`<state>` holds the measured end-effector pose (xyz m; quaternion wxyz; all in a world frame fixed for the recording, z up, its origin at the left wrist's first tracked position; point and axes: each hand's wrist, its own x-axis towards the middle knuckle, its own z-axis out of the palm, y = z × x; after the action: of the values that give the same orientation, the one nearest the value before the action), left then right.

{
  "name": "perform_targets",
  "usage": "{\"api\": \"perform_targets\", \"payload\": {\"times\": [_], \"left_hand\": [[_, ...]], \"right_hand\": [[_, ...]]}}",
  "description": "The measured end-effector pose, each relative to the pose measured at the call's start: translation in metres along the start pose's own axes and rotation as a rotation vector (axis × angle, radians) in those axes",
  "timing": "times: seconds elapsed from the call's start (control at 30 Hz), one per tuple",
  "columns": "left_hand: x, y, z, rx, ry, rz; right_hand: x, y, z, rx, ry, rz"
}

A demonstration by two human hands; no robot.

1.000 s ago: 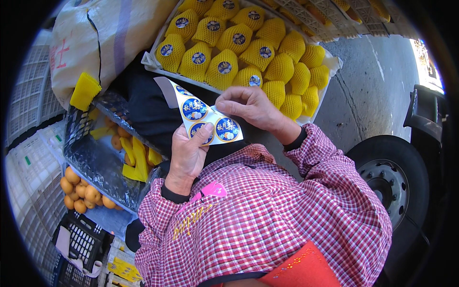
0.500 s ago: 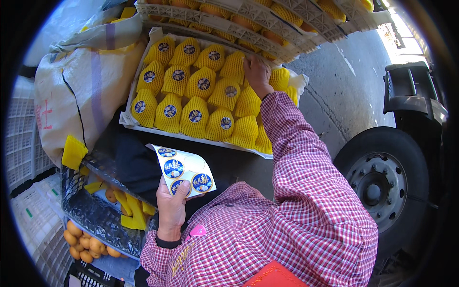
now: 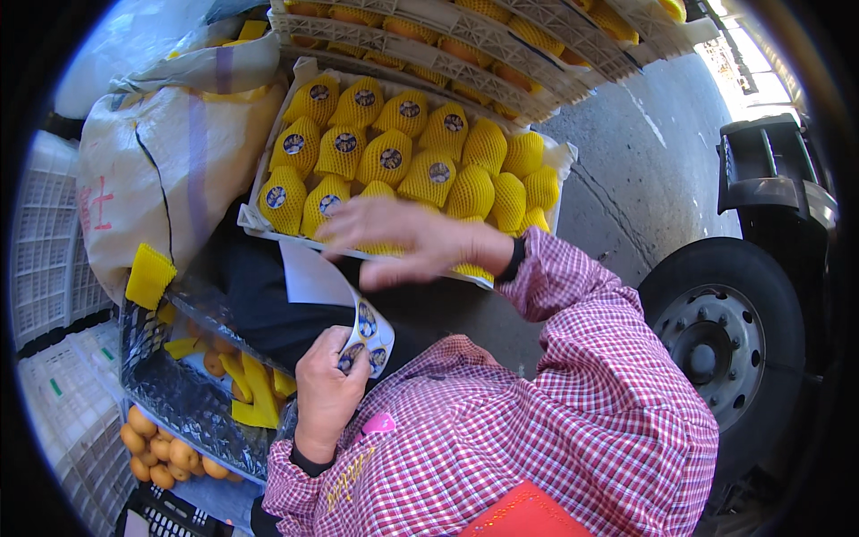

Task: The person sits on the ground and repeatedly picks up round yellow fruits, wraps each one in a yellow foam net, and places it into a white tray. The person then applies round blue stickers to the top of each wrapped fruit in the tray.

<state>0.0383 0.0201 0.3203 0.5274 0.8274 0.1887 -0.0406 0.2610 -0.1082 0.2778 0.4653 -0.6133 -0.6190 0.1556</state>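
Note:
A white sheet of round blue stickers (image 3: 315, 276) is pinched in my left hand (image 3: 329, 383), its upper part bent over. My right hand (image 3: 403, 234), blurred by motion, passes above the near edge of a white crate (image 3: 255, 220), fingers stretched and thumb apart, with nothing visible in it. Rows of fruit in yellow foam nets (image 3: 445, 132) fill the crate. Round blue stickers show on many of the nets to the left and middle; those at the right (image 3: 510, 192) show none. My right hand and forearm hide part of the nearest row.
Stacked white crates (image 3: 501, 55) of netted fruit rise behind. At left are a white woven sack (image 3: 148, 170), a plastic-lined crate (image 3: 170, 394) with yellow nets, and loose round tan fruit (image 3: 165, 455). A vehicle wheel (image 3: 707, 358) stands at right on grey pavement (image 3: 617, 179).
My right hand has come from the crate's far right back toward the sticker sheet. The fourth fruit of the far row now bears a sticker. The sheet has bent over in my left hand.

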Motion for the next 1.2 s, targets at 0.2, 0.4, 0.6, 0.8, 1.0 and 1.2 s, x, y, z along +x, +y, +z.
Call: {"api": "perform_targets", "payload": {"times": [0.2,0.4,0.6,0.8,1.0,1.2], "left_hand": [[-0.025,-0.005,-0.023,-0.84,0.469,-0.002],[-0.046,-0.012,-0.023,-1.239,0.456,-0.031],[-0.049,-0.017,-0.021,-1.169,0.532,0.004],[-0.042,-0.01,-0.015,-1.08,0.525,0.046],[-0.026,-0.006,-0.008,-0.991,0.476,0.033],[-0.007,-0.009,0.008,-1.048,0.321,-0.192]], "right_hand": [[0.025,-0.069,0.02,0.243,-0.097,0.296],[0.037,-0.101,0.062,0.651,0.081,0.643],[0.047,-0.11,0.077,-0.251,0.342,-0.048],[0.04,-0.102,0.081,-0.072,0.276,0.049],[0.031,-0.084,0.07,0.13,0.287,0.17],[0.012,-0.075,0.057,0.543,0.374,0.656]]}}
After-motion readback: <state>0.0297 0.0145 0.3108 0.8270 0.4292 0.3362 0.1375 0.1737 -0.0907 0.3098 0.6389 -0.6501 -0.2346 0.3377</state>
